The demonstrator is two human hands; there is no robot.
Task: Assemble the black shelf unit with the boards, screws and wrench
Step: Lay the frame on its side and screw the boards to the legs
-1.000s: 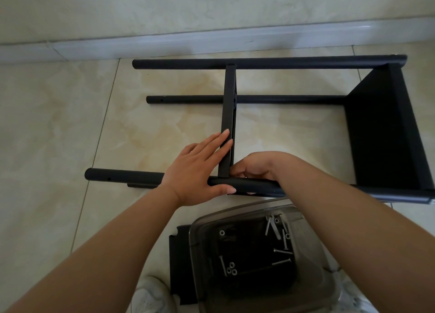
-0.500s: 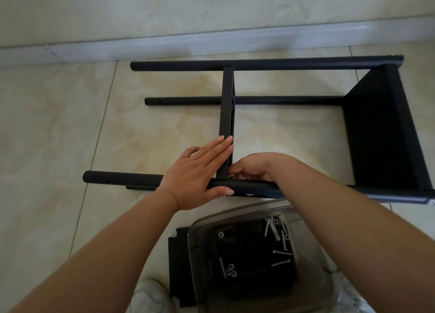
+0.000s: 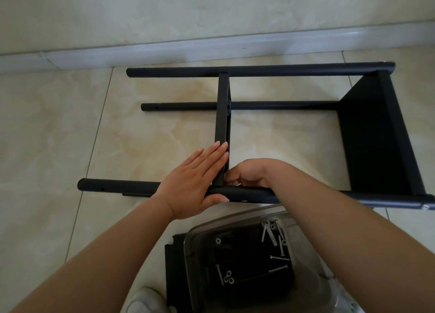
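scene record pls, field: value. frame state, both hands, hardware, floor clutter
frame: black shelf unit lying on its side on the tile floor
fitted: end board at right; middle board between the poles
left hand: fingers flat on middle board, thumb under near pole
right hand: curled at the board-pole joint; what it holds is hidden
hardware: screws and nuts in clear container
clutter: spare black board under the container; white shoe

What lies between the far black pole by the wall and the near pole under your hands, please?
In the head view, a thinner middle pole lies on bare floor tile, and the upright board spans the gap.
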